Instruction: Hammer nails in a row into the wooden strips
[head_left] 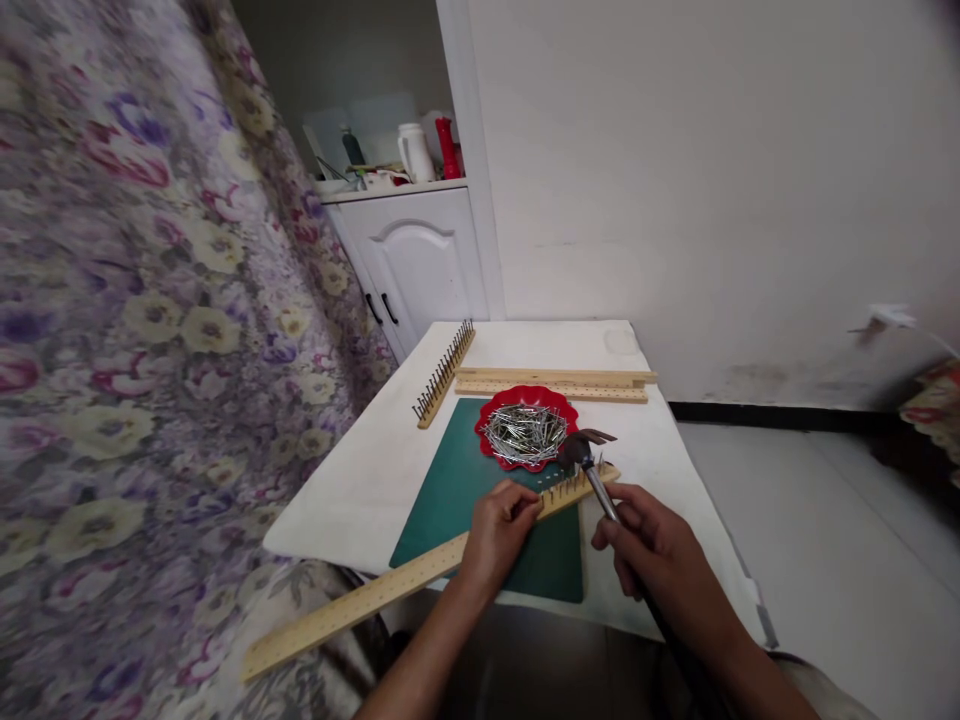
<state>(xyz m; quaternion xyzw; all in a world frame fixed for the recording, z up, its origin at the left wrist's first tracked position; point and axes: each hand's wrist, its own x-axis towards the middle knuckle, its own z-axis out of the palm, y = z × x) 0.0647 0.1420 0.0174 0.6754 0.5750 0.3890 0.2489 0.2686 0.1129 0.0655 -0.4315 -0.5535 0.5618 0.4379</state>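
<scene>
A long wooden strip [375, 600] with rows of small holes lies slantwise over a green mat [442, 500], its near end sticking out past the table. Several nails [562, 488] stand in its far end. At the last of these nails, my left hand [499, 530] rests on the strip, thumb and finger pinched on a nail that the fingertips mostly hide. My right hand [649, 540] grips a claw hammer [600, 492] by its handle; the dark head is raised over the nailed end. Just beyond is a red scalloped dish [486, 448] heaped with loose nails [525, 432].
On the white-covered table [360, 470], a strip full of upright nails [446, 375] lies at the back left. More wooden strips [555, 385] lie behind the dish. A flowered curtain [150, 350] hangs on the left, and a white cabinet [427, 250] stands beyond the table.
</scene>
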